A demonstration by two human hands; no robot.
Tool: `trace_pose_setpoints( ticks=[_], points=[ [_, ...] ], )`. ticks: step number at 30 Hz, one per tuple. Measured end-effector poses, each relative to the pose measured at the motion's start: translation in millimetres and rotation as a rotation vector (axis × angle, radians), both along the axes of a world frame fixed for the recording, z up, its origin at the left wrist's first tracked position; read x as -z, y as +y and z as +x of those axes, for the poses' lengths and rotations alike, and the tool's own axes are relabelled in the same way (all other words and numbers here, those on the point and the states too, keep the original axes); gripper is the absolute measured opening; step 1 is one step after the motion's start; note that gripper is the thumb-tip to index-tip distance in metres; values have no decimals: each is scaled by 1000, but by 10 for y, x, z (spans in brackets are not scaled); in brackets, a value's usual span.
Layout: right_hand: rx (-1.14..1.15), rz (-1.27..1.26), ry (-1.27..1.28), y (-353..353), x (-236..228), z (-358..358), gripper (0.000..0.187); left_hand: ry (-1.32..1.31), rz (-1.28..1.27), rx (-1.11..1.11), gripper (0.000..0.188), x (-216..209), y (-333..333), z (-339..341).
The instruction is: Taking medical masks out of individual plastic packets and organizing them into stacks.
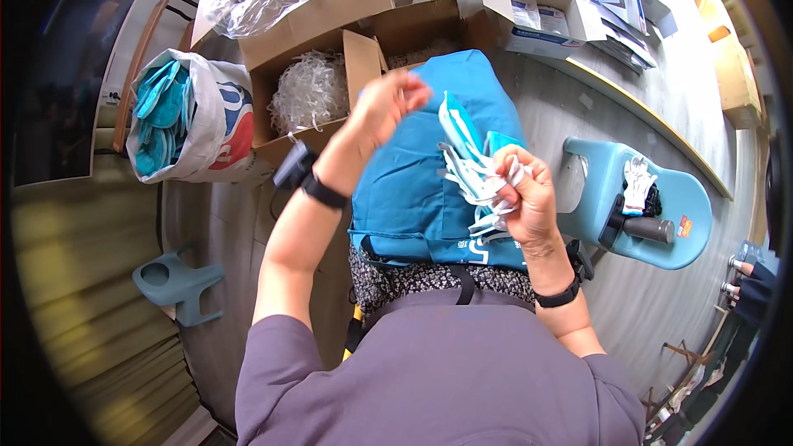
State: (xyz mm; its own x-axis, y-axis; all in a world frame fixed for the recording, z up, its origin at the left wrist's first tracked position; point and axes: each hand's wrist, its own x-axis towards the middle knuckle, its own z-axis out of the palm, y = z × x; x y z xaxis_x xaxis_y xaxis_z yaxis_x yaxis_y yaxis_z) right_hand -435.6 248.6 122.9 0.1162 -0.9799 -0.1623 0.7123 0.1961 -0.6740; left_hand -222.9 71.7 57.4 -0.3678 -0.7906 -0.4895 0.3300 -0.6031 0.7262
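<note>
My right hand (527, 194) is closed around a bunch of flat teal pieces with white edging (472, 167), whose white strips fan out to the left of my fingers. They are above a blue fabric bag (405, 169) that lies across my lap. My left hand (390, 107) is raised over the bag's upper left part. Its fingers are loosely bent, apart and a little blurred, and I see nothing in them. What lies inside the blue bag is hidden.
A white sack (206, 128) of teal pieces stands at left. Cardboard boxes (310, 16), one with shredded filler (310, 91), stand ahead. On the right, a blue stool (595, 198) bears white gloves (638, 186) and a dark cylinder (648, 230). A small grey-blue stool (178, 281) stands at lower left.
</note>
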Motion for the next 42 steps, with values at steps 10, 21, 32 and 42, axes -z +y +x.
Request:
trace_pose_setpoints(
  ticks=[10,21,32,42],
  points=[
    [-201,-187,443,275,-124,365,14,-665,-242,273,62,-277,482,17],
    [-296,-1102,1043,328,-233,754,37,-432,-530,-693,15,-395,1048,394],
    [-171,-904,1629,654,-467,507,33,-121,-494,-650,24,-873,1397,295],
    [-4,-281,587,580,-526,698,24,-241,-804,-530,22,-1191,2014,-263]
  ],
)
